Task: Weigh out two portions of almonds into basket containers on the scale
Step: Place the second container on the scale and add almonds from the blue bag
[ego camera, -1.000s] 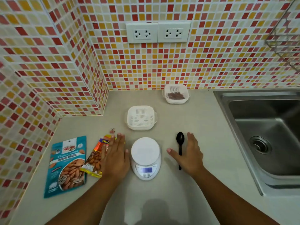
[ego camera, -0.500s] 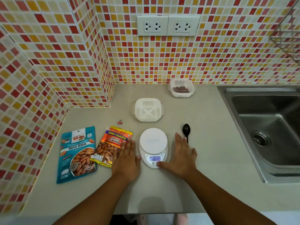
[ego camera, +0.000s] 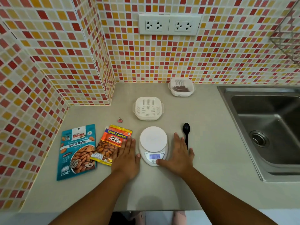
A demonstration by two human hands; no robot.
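A white digital scale (ego camera: 153, 139) stands on the counter with its platform bare and its display lit. My left hand (ego camera: 127, 157) lies flat beside it, overlapping the corner of an orange bag of salted almonds (ego camera: 112, 143). My right hand (ego camera: 179, 155) lies flat on the other side, its thumb touching the scale's front by the buttons. An empty white basket container (ego camera: 148, 108) sits behind the scale. A second basket container (ego camera: 181, 87) with almonds in it stands near the back wall. A teal bag of roasted almonds (ego camera: 77, 151) lies at the left.
A black plastic spoon (ego camera: 186, 132) lies just right of my right hand. A small pink binder clip (ego camera: 120, 120) sits behind the orange bag. A steel sink (ego camera: 266, 125) fills the right side. Tiled walls close the back and left; the counter edge is near me.
My right hand slid left from the spoon to the scale, its thumb now on the scale's front. My left hand shifted off the orange bag toward the scale. The camera view moved back.
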